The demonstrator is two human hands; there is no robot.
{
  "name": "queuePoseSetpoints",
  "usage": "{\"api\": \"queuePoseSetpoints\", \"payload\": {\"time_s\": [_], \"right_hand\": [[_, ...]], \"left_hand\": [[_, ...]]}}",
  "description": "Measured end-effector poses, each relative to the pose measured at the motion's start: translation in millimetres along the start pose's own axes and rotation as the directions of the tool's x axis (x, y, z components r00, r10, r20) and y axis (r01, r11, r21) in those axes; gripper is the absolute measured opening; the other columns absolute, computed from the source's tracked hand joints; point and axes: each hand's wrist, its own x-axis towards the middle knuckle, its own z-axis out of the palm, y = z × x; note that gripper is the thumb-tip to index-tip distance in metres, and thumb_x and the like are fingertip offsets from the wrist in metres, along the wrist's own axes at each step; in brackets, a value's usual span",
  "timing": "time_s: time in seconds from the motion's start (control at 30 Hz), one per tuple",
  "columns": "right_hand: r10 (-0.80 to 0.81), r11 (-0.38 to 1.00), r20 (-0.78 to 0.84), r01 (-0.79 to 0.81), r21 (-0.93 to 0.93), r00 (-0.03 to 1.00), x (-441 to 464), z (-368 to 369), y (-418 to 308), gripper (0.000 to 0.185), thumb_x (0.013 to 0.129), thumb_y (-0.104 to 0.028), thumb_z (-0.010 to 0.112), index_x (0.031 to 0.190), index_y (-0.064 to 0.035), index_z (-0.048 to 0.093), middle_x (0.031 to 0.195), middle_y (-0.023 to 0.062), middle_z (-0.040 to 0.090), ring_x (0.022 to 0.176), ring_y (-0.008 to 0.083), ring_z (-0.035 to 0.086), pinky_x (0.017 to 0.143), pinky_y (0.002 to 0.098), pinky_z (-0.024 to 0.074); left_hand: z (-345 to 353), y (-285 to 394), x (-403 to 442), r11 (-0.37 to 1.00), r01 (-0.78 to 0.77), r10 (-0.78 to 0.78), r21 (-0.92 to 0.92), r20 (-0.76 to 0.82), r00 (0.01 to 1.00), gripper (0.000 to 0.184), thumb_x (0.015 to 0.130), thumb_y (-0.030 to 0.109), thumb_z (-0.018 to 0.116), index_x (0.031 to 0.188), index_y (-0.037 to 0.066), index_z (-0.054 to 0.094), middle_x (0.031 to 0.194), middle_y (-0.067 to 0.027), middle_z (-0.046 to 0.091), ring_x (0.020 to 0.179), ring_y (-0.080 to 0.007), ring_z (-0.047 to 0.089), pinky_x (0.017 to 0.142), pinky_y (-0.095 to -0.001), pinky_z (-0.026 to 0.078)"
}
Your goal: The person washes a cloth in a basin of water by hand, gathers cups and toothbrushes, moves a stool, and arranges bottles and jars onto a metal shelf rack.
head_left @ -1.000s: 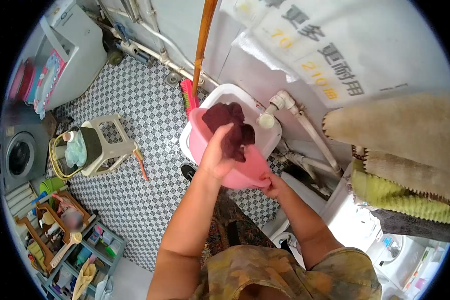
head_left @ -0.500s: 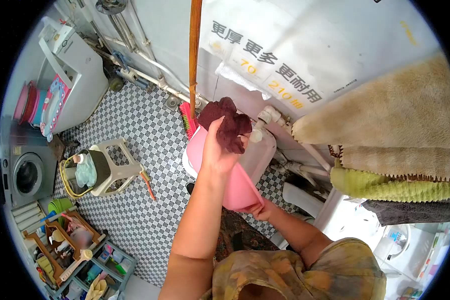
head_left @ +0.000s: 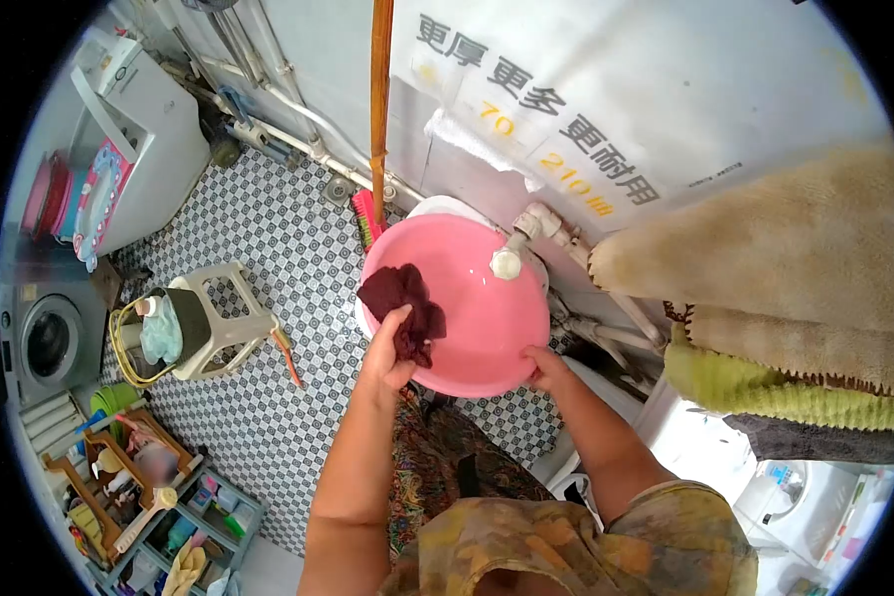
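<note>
A round pink basin (head_left: 482,308) sits level beneath a white tap (head_left: 508,260), its open top facing up. My left hand (head_left: 387,360) is closed around a crumpled dark maroon cloth (head_left: 404,303), which lies over the basin's left rim. Whether those fingers also grip the rim is hidden by the cloth. On the near right side, my right hand (head_left: 543,369) holds the basin's rim, thumb on the inside edge. Part of a white sink edge (head_left: 447,205) shows behind the basin.
Beige towels (head_left: 765,258) and a green towel (head_left: 780,372) hang at the right. A wooden pole (head_left: 380,99) with a pink brush head (head_left: 367,217) stands behind the basin. To the left are a plastic stool (head_left: 223,328), a washing machine (head_left: 55,338) and a crowded storage rack (head_left: 204,521).
The basin has gone from tilted to level under the tap. My left hand has brought the maroon cloth down and left to the basin's rim. My right hand still holds the rim.
</note>
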Motion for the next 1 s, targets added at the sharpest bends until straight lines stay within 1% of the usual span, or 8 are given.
{"api": "queuePoseSetpoints", "payload": {"time_s": [0.07, 0.17, 0.27, 0.37, 0.47, 0.57, 0.77, 1.0], "right_hand": [[-0.063, 0.989, -0.040, 0.057, -0.134, 0.997, 16, -4, -7, 0.025, 0.072, -0.009, 0.055, 0.096, -0.0059, 0.050, 0.087, 0.0058, 0.055, 0.072, 0.0163, 0.056, 0.054, 0.0274, 0.0475], [-0.180, 0.979, -0.041, 0.175, -0.108, 0.983, -4, 23, -13, 0.032, 0.074, -0.010, 0.056, 0.105, -0.0068, 0.050, 0.094, 0.0060, 0.056, 0.079, 0.0174, 0.055, 0.059, 0.0294, 0.0471], [-0.197, 0.960, -0.108, 0.170, -0.221, 0.974, 26, 8, -7, 0.036, 0.075, -0.014, 0.058, 0.109, -0.0078, 0.049, 0.099, 0.0053, 0.056, 0.084, 0.0189, 0.055, 0.065, 0.0311, 0.0471], [-0.240, 0.960, -0.132, 0.216, -0.177, 0.962, 14, 19, -10, 0.035, 0.076, -0.017, 0.060, 0.108, -0.0090, 0.050, 0.101, 0.0049, 0.055, 0.088, 0.0190, 0.054, 0.067, 0.0302, 0.0468], [-0.176, 0.979, -0.213, 0.148, -0.141, 0.961, 18, 19, -16, 0.036, 0.074, -0.020, 0.063, 0.107, -0.0100, 0.051, 0.100, 0.0042, 0.056, 0.088, 0.0188, 0.054, 0.068, 0.0299, 0.0465], [-0.217, 0.964, -0.157, 0.187, -0.187, 0.963, 35, -1, -11, 0.036, 0.074, -0.023, 0.063, 0.106, -0.0089, 0.052, 0.098, 0.0043, 0.057, 0.085, 0.0188, 0.055, 0.069, 0.0305, 0.0466], [-0.163, 0.934, -0.151, 0.103, -0.342, 0.975, 11, 9, -9, 0.034, 0.075, -0.022, 0.063, 0.104, -0.0073, 0.053, 0.095, 0.0038, 0.058, 0.082, 0.0174, 0.056, 0.068, 0.0279, 0.0471], [-0.012, 0.957, -0.039, 0.000, -0.290, 0.999, 24, -17, 10, 0.036, 0.074, -0.027, 0.064, 0.104, -0.0099, 0.052, 0.093, 0.0018, 0.058, 0.082, 0.0152, 0.055, 0.066, 0.0252, 0.0464]], "left_hand": [[-20, -12, 5, 0.998, 0.033, -0.031, 0.051, -0.042, 0.999, 0.033, 0.075, 0.024, 0.058, 0.101, 0.007, 0.048, 0.091, -0.0083, 0.054, 0.073, -0.0207, 0.050, 0.057, -0.0319, 0.042], [-39, -28, 12, 0.988, 0.097, -0.098, 0.116, -0.002, 0.995, 0.033, 0.075, 0.024, 0.059, 0.101, 0.007, 0.049, 0.091, -0.0074, 0.054, 0.076, -0.0209, 0.051, 0.060, -0.0327, 0.043], [-49, -45, 21, 0.982, 0.102, -0.100, 0.157, -0.021, 0.995, 0.036, 0.075, 0.020, 0.059, 0.105, 0.005, 0.046, 0.092, -0.0068, 0.055, 0.079, -0.0202, 0.054, 0.060, -0.0344, 0.046], [-51, -54, 26, 0.975, 0.109, -0.106, 0.194, -0.028, 0.994, 0.039, 0.075, 0.020, 0.060, 0.107, 0.005, 0.044, 0.092, -0.0080, 0.055, 0.077, -0.0208, 0.055, 0.059, -0.0353, 0.048], [-52, -61, 29, 0.960, 0.139, -0.130, 0.243, -0.053, 0.990, 0.043, 0.074, 0.019, 0.061, 0.110, 0.006, 0.043, 0.094, -0.0088, 0.054, 0.075, -0.0216, 0.056, 0.058, -0.0362, 0.048], [-51, -65, 28, 0.959, 0.132, -0.108, 0.251, -0.110, 0.988, 0.050, 0.074, 0.024, 0.061, 0.115, 0.005, 0.038, 0.103, -0.0092, 0.051, 0.089, -0.0230, 0.052, 0.069, -0.0367, 0.046], [-59, -63, 20, 0.968, 0.127, -0.128, 0.215, -0.010, 0.992, 0.052, 0.075, 0.022, 0.060, 0.117, 0.006, 0.036, 0.103, -0.0097, 0.052, 0.086, -0.0234, 0.054, 0.067, -0.0371, 0.046], [-48, -45, -1, 0.962, 0.044, -0.026, 0.271, -0.067, 0.997, 0.048, 0.073, 0.015, 0.061, 0.115, 0.005, 0.039, 0.099, -0.0094, 0.053, 0.083, -0.0235, 0.055, 0.064, -0.0373, 0.048]]}}
